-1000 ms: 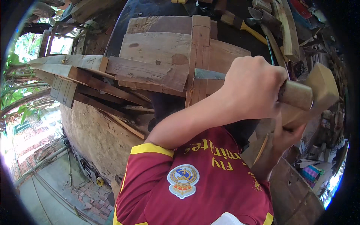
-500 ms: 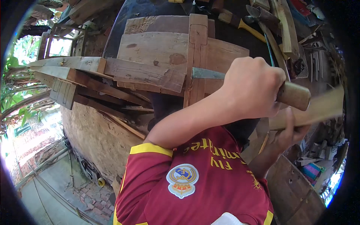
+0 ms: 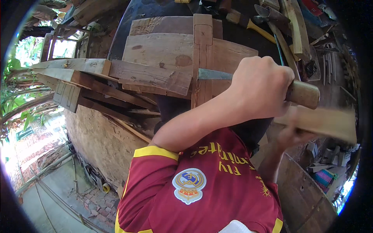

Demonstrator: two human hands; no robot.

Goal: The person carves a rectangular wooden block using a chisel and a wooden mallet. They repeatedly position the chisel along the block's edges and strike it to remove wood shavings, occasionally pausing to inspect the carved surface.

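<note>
My left hand (image 3: 260, 89) is wrapped round a chisel, its forearm crossing in front of my chest. The chisel's wooden handle (image 3: 307, 94) sticks out past my fist to the right. To the left, its flat metal blade (image 3: 215, 75) reaches a narrow wooden strip (image 3: 203, 42) with pencilled outlines; whether the edge bites in, I cannot tell. Below the handle, my right hand (image 3: 291, 136) grips a pale wooden block (image 3: 330, 124), both smeared by motion. The block is close to the handle end; contact is unclear. Wide boards (image 3: 159, 50) lie under the strip.
A short board (image 3: 151, 75) lies left of the strip. Long timbers (image 3: 89, 68) jut out leftward. At the back right lie a yellow-handled tool (image 3: 260, 31) and a long pale beam (image 3: 296, 31). Wood offcuts (image 3: 336, 155) and a woven patterned item (image 3: 324, 178) are at the right.
The wooden block in my right hand has swung, its far end dropping toward me and its near end rising toward the chisel handle. My left hand and the chisel have barely shifted.
</note>
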